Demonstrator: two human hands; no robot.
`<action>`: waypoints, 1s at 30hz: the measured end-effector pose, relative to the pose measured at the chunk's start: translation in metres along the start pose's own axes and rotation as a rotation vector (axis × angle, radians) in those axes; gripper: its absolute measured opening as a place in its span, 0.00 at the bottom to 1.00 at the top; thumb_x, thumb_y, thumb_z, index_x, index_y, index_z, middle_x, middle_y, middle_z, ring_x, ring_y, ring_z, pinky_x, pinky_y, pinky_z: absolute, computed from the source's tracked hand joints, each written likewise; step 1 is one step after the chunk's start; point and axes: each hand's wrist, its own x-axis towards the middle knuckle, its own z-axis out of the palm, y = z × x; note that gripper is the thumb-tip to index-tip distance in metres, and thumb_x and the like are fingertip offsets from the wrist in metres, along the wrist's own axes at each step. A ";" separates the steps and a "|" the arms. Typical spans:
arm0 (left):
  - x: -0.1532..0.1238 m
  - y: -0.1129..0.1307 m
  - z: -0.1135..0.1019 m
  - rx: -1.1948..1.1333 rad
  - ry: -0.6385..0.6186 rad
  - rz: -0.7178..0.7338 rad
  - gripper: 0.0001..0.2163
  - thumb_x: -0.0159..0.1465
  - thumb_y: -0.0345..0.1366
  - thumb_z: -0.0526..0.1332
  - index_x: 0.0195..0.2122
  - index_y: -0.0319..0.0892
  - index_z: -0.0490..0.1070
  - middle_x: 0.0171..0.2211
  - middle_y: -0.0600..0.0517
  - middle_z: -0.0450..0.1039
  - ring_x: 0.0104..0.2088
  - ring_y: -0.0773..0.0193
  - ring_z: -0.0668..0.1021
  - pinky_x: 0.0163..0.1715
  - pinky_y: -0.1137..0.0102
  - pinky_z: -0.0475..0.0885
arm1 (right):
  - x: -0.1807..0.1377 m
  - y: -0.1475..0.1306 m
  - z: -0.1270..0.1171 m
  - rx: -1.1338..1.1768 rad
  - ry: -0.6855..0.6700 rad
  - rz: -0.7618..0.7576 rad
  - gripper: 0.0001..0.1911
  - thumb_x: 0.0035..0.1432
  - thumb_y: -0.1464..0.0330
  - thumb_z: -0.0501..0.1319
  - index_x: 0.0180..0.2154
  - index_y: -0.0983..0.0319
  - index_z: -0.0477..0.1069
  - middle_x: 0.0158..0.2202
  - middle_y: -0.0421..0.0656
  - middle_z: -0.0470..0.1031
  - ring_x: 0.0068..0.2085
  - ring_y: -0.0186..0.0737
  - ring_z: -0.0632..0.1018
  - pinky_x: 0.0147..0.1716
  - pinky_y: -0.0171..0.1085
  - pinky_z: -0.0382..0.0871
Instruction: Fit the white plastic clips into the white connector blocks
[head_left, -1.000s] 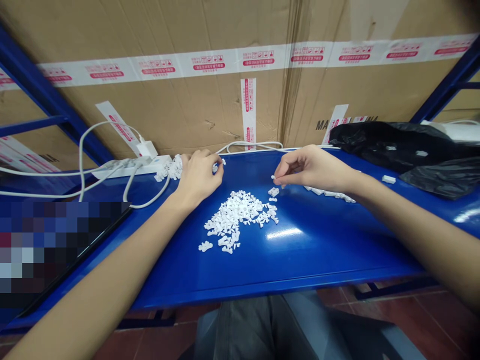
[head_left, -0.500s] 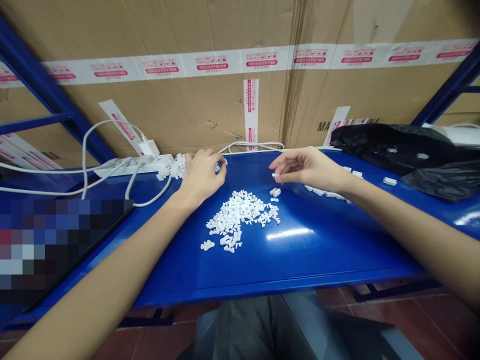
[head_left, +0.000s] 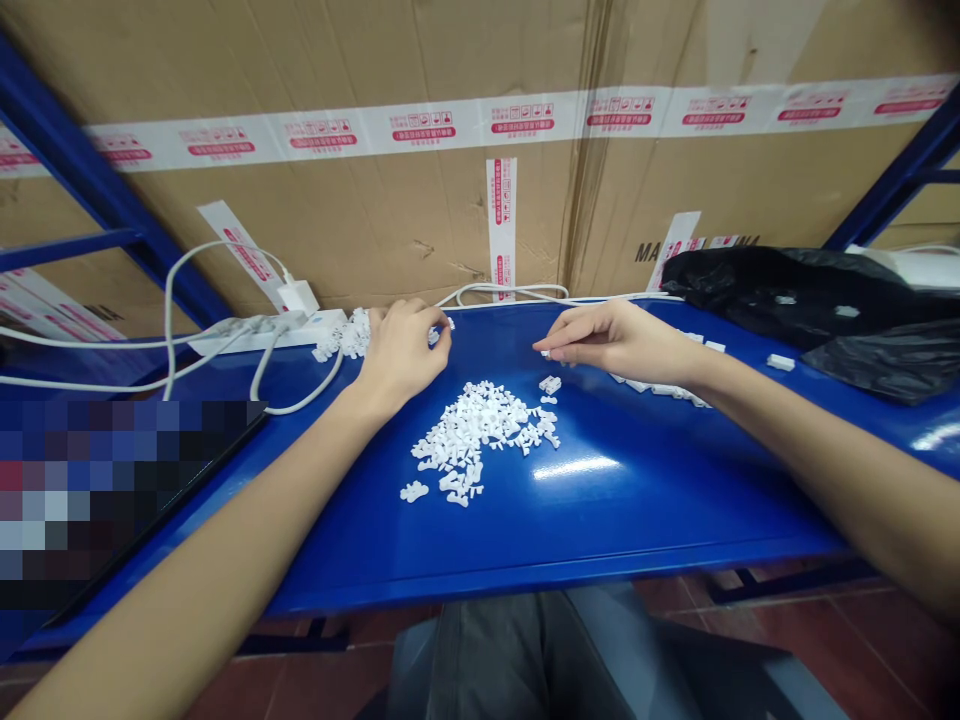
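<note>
Near the table's back edge, my left hand (head_left: 409,345) is curled closed around a small white plastic piece (head_left: 451,323), whose tip shows at the fingers. My right hand (head_left: 600,335) pinches another small white plastic piece (head_left: 546,354) between thumb and fingertips, just above the blue table. Between and in front of the hands lies a loose pile of small white plastic pieces (head_left: 480,425). A second pile of similar pieces (head_left: 352,335) sits beside my left hand, partly hidden by it. White strip-like pieces (head_left: 664,390) lie in a row behind my right wrist.
A power strip (head_left: 270,333) with white cables stands at the back left. At the back right is a black plastic bag (head_left: 780,300). A pixelated dark-edged screen or device (head_left: 135,490) covers the left front. Large cardboard boxes (head_left: 360,220) rise behind the blue table (head_left: 637,520).
My right hand has shifted slightly left and its fingers have straightened and closed more over the small piece. My left hand looks almost unmoved.
</note>
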 end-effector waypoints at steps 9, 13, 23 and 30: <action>0.000 0.000 -0.001 -0.008 -0.003 -0.001 0.11 0.67 0.35 0.54 0.37 0.45 0.77 0.45 0.44 0.80 0.51 0.45 0.77 0.51 0.49 0.64 | 0.000 -0.004 0.002 -0.004 -0.029 0.148 0.08 0.52 0.63 0.71 0.35 0.56 0.86 0.38 0.42 0.85 0.41 0.46 0.84 0.47 0.44 0.77; 0.000 0.001 -0.001 -0.015 0.001 -0.003 0.11 0.67 0.34 0.54 0.37 0.44 0.77 0.45 0.43 0.80 0.51 0.44 0.77 0.51 0.49 0.64 | 0.000 -0.002 0.001 -0.038 -0.045 0.142 0.07 0.53 0.64 0.70 0.35 0.56 0.86 0.38 0.40 0.86 0.42 0.45 0.84 0.49 0.43 0.77; 0.000 0.000 -0.001 -0.009 -0.004 -0.010 0.10 0.67 0.34 0.55 0.36 0.45 0.77 0.45 0.44 0.80 0.52 0.45 0.77 0.50 0.49 0.65 | -0.001 -0.002 0.003 -0.078 -0.086 0.053 0.11 0.55 0.70 0.64 0.37 0.56 0.85 0.39 0.40 0.85 0.41 0.42 0.83 0.46 0.41 0.76; 0.000 0.001 -0.002 -0.002 -0.008 -0.011 0.10 0.67 0.35 0.54 0.37 0.45 0.77 0.45 0.44 0.80 0.51 0.44 0.76 0.50 0.49 0.65 | -0.002 -0.006 0.002 -0.046 -0.056 0.082 0.11 0.55 0.68 0.65 0.39 0.56 0.85 0.42 0.42 0.85 0.43 0.44 0.83 0.47 0.44 0.76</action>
